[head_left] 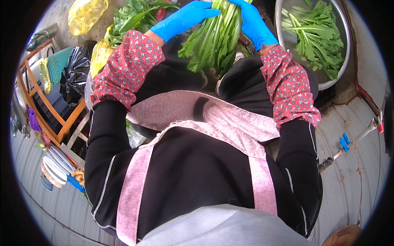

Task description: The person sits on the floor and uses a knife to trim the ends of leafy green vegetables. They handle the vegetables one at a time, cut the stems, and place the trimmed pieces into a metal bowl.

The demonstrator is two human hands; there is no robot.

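A long bunch of leafy greens (215, 39) hangs between my two gloved hands at the top of the head view, stems up and leaves toward my lap. My left hand (184, 19), in a blue glove, grips the bunch's left side with the thumb across the front. From the right, my right hand (255, 25), also blue-gloved, closes on the stems near the upper edge. Some fingertips are hidden or cut off by the frame. More leafy greens (312, 35) lie in water in a round metal basin (348, 45) by my right arm.
Beyond my left forearm lies a pile of greens (133, 16) with yellow plastic bags (87, 16) beside it. A wooden chair frame (49, 107) and a black plastic bag (76, 78) stand at the left. A pipe (365, 132) juts in at the right.
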